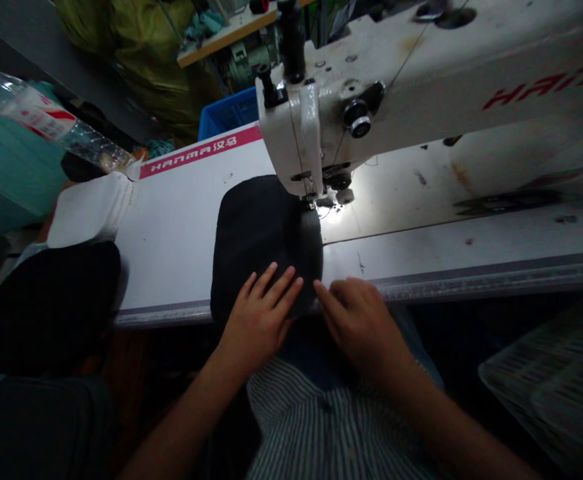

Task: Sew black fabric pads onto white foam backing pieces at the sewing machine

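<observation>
A rounded piece of black fabric (258,230) lies on the white sewing table (171,227), its far edge under the presser foot (316,200) of a white sewing machine (421,73). My left hand (258,313) rests flat on the near end of the fabric, fingers stretched out and slightly apart. My right hand (354,313) lies at the fabric's near right corner by the table edge, index finger extended onto the cloth, the other fingers curled under. The needle is hidden behind the machine head.
A stack of black fabric pieces (51,300) sits at the left, with white material (91,207) behind it. A plastic bottle (46,123) lies at the upper left. A blue crate (228,110) stands behind the table. A white slatted basket (556,387) is at the lower right.
</observation>
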Available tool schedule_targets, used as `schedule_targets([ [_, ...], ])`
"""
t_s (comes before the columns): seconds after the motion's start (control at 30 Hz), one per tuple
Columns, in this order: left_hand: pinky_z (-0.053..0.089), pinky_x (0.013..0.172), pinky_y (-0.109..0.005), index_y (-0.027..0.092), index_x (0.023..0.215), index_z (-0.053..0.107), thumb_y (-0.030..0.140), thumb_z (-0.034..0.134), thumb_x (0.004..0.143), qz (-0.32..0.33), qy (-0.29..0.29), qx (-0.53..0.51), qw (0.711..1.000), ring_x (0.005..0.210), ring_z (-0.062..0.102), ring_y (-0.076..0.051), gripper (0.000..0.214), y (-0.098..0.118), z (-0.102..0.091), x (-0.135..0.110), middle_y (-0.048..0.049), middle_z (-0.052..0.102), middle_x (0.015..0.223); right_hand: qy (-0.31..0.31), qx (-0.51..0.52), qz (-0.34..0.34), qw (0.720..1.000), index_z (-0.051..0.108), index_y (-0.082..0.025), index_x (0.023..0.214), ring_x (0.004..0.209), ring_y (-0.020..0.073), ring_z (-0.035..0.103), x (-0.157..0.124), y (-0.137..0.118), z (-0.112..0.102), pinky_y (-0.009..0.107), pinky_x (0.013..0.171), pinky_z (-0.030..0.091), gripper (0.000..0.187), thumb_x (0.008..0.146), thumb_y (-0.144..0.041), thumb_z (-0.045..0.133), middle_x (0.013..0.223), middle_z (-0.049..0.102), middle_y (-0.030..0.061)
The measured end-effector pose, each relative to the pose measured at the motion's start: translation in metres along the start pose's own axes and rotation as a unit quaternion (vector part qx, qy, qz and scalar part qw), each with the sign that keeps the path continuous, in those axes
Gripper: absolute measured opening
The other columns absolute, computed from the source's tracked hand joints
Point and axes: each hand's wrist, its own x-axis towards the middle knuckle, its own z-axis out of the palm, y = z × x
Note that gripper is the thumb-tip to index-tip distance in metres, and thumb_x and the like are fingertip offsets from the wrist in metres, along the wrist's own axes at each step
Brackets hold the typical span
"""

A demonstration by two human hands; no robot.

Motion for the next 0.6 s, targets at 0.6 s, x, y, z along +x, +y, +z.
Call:
schedule_targets([
  [0.6,0.032,0.123,-0.064,0.017,0.152,0.046,0.017,0.046,0.106,0.07,0.002,-0.048,0.996,0.158,0.025,-0.033,0.046,-0.044,0.009,0.094,-0.0153,0.038,0.166,0.008,-0.027,-0.002,1.0,0.069,-0.008,0.124,0.095,0.0273,0.053,0.002,-0.002,0.003,0.045,0.096,0.049,0.036,0.092,-0.005,0.052,0.095,0.065,0.0114],
])
